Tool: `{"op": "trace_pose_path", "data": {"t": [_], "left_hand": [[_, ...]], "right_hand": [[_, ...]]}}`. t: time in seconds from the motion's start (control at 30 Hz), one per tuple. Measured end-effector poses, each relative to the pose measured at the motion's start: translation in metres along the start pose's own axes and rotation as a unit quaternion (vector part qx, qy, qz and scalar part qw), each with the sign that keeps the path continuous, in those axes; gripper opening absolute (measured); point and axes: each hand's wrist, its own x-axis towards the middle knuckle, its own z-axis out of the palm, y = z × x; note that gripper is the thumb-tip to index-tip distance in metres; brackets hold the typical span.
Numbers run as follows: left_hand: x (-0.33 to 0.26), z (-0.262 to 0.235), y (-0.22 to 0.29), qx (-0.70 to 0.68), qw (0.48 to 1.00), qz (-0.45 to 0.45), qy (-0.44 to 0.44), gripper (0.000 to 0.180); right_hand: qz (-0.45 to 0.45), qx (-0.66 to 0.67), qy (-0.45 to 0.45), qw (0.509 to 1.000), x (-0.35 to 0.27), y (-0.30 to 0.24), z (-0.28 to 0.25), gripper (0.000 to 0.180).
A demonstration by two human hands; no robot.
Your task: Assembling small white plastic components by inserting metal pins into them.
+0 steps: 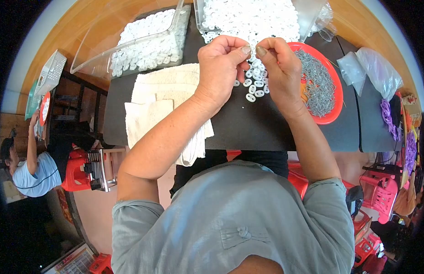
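Over the far middle of the dark table, my left hand and my right hand are raised with their fingertips almost meeting. Each has thumb and forefinger pinched together. Whatever lies between the fingers is too small and hidden to make out. Just below the fingertips, several loose white oval pieces with two holes lie on the table. A big heap of the same white pieces spills from a container beyond my hands. Beside my right wrist sits a red plate filled with thin grey screw-like pieces.
A clear plastic bin with more white pieces stands tilted at the far left. A folded cream towel hangs over the table's near edge. Plastic bags and purple cord lie at right. Another person works at far left.
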Motion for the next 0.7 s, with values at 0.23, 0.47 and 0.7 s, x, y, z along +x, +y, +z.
{"op": "trace_pose_path", "data": {"t": [0.23,0.47,0.7], "left_hand": [[-0.0008,-0.0004,0.0000,0.000,1.000,0.000,0.000,0.006],[-0.0005,0.0025,-0.0021,-0.011,1.000,0.015,0.021,0.003],[0.0003,-0.0013,-0.0037,0.039,0.999,-0.010,0.009,0.004]], "right_hand": [[0.012,0.001,-0.008,1.000,-0.0012,-0.0032,0.0003,0.009],[-0.007,-0.031,-0.010,0.999,-0.0017,-0.0047,0.0006,0.008],[-0.026,-0.052,-0.018,0.998,-0.0013,-0.0002,0.0075,0.008]]}}
